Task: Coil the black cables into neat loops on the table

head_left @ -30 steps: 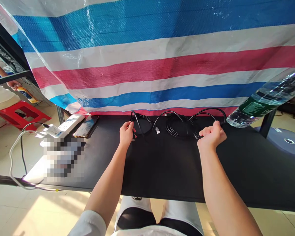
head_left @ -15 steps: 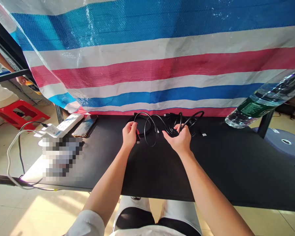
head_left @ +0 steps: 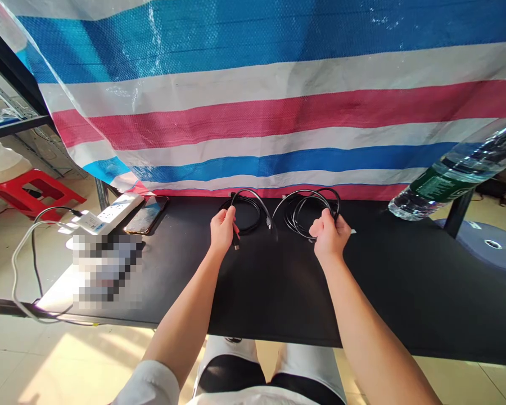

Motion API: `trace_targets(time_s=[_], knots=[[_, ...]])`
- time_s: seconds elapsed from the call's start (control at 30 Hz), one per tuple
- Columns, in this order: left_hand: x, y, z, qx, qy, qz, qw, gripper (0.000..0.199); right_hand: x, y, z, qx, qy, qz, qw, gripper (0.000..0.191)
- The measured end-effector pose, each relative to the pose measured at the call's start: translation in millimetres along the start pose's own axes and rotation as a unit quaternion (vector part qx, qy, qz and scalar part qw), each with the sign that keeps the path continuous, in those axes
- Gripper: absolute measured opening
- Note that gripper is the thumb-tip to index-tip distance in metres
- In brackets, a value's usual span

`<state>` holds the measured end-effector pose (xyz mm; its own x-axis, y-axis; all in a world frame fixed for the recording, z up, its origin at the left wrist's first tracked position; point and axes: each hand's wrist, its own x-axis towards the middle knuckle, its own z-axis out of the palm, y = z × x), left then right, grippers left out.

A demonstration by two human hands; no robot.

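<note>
Near the back of the black table [head_left: 274, 292], my left hand [head_left: 222, 229] pinches a black cable close to its end, and the plug [head_left: 236, 243] pokes out below the fingers. My right hand [head_left: 331, 230] is closed around the looped black cable [head_left: 297, 216], whose coils spread to the left of the fist. Between the hands the cable arches up and dips. Behind my left hand lies another black coil [head_left: 253, 222] with a pale connector [head_left: 269, 223] beside it. Part of a small white tag [head_left: 353, 231] shows just right of my right hand.
A white power strip [head_left: 120, 209] with a plugged-in charger, a phone [head_left: 147, 215] and a blurred-out object [head_left: 107, 270] are on the left. At right a water bottle [head_left: 442, 180] appears tilted. A striped sheet [head_left: 253, 101] hangs behind. A red stool [head_left: 36, 194] stands beyond.
My right hand has moved right and closed round the cable loops, drawing the middle stretch rightward. My left hand has barely moved. Another person's arm at far left has gone from view.
</note>
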<state>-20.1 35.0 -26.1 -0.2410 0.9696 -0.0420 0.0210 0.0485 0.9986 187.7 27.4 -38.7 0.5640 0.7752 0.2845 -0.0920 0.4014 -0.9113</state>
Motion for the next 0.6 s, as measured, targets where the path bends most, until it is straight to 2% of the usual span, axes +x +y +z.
trace_targets(time_s=[0.17,0.33,0.4,0.47,0.53,0.6], knots=[[-6.8,0.1,5.6,0.076,-0.028,0.009,0.997,0.043,-10.0,-2.7,6.6,0.05,-0.116,0.055,0.99,0.064],[-17.1,3.9,14.8,0.186,0.028,0.078,0.979,0.048,-20.5,6.5,7.1,0.016,-0.188,0.043,0.981,0.065],[-19.9,4.7,17.7,0.2,0.045,0.089,0.975,0.048,-22.5,10.1,6.8,-0.009,-0.202,0.046,0.978,0.062],[-20.8,4.4,19.0,0.19,0.05,0.086,0.977,0.047,-22.8,10.5,6.9,-0.019,-0.19,0.067,0.979,0.056],[-20.1,3.3,18.6,0.163,0.04,0.073,0.983,0.043,-21.9,6.4,7.1,0.009,-0.179,0.095,0.979,0.053],[-18.6,2.5,17.2,0.134,0.016,0.05,0.99,0.033,-20.3,-1.2,6.3,0.064,-0.198,0.115,0.971,0.052]])
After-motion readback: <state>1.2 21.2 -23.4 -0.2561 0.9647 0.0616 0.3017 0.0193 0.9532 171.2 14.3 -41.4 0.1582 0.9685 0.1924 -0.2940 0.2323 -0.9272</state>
